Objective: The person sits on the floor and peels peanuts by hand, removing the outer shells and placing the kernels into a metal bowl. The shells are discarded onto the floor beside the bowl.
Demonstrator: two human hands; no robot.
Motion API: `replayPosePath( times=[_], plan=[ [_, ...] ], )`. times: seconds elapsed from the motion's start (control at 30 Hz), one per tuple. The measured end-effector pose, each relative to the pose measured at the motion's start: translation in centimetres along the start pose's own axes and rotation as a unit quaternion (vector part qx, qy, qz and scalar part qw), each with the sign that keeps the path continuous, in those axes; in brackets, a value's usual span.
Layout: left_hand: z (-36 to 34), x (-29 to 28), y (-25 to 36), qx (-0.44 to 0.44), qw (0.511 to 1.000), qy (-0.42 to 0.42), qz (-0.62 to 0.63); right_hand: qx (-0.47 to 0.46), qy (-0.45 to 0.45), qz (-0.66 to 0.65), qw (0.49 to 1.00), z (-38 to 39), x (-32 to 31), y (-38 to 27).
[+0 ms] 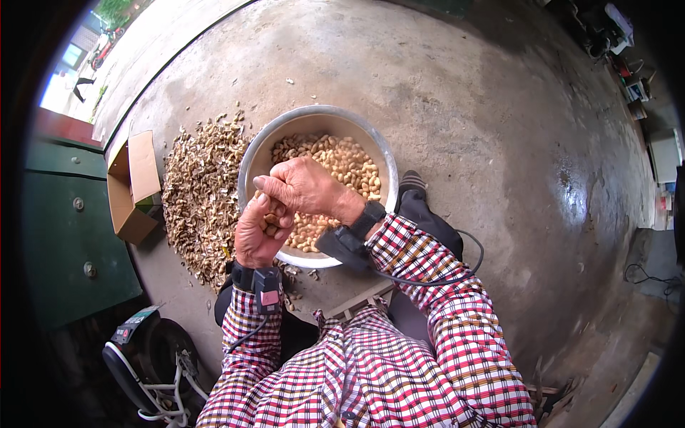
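Peanuts (271, 222) sit in the left grip (258, 234), right grip (303, 187) touching above.

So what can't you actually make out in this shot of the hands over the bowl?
- Head view: what the left hand holds; curled fingers show only a few peanuts.
- Right hand's fingertips; its own back hides them.
- Bowl's near side, behind both hands.
- Cardboard box's contents; its flap blocks them.
- Machine at lower left; dark, cut by the rim.

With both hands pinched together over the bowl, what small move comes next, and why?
Probably let the kernels drop into the metal bowl: the left hand cups peanuts, the right hand presses on them directly above it, and the shell pile lies to the left.
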State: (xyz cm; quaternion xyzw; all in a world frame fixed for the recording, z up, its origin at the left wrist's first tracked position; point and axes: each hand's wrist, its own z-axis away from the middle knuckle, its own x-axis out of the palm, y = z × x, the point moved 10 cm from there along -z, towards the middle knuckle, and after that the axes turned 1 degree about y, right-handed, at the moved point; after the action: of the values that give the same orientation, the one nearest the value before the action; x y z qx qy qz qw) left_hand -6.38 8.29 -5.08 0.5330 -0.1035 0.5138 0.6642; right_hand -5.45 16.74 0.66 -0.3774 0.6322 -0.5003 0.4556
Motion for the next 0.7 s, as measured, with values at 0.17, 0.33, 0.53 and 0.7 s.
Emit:
replayPosePath(
  times=[0.17,0.33,0.53,0.7],
  plan=[
    [0.4,0.1,0.4,0.008,1.0,-0.001,0.0,-0.044,0.034,-0.02,0.998,0.4,0.0,-1.2],
    [0.2,0.3,0.5,0.019,1.0,0.011,-0.001,-0.092,0.083,0.027,0.992,0.6,-0.6,-1.6],
    [0.1,0.1,0.6,0.027,0.999,0.017,0.024,-0.161,0.157,0.1,0.969,1.1,-1.0,-2.9],
    [0.6,-0.4,1.1,0.023,0.998,0.018,0.049,-0.139,0.136,0.087,0.977,0.6,-0.4,-2.7]
  ],
)
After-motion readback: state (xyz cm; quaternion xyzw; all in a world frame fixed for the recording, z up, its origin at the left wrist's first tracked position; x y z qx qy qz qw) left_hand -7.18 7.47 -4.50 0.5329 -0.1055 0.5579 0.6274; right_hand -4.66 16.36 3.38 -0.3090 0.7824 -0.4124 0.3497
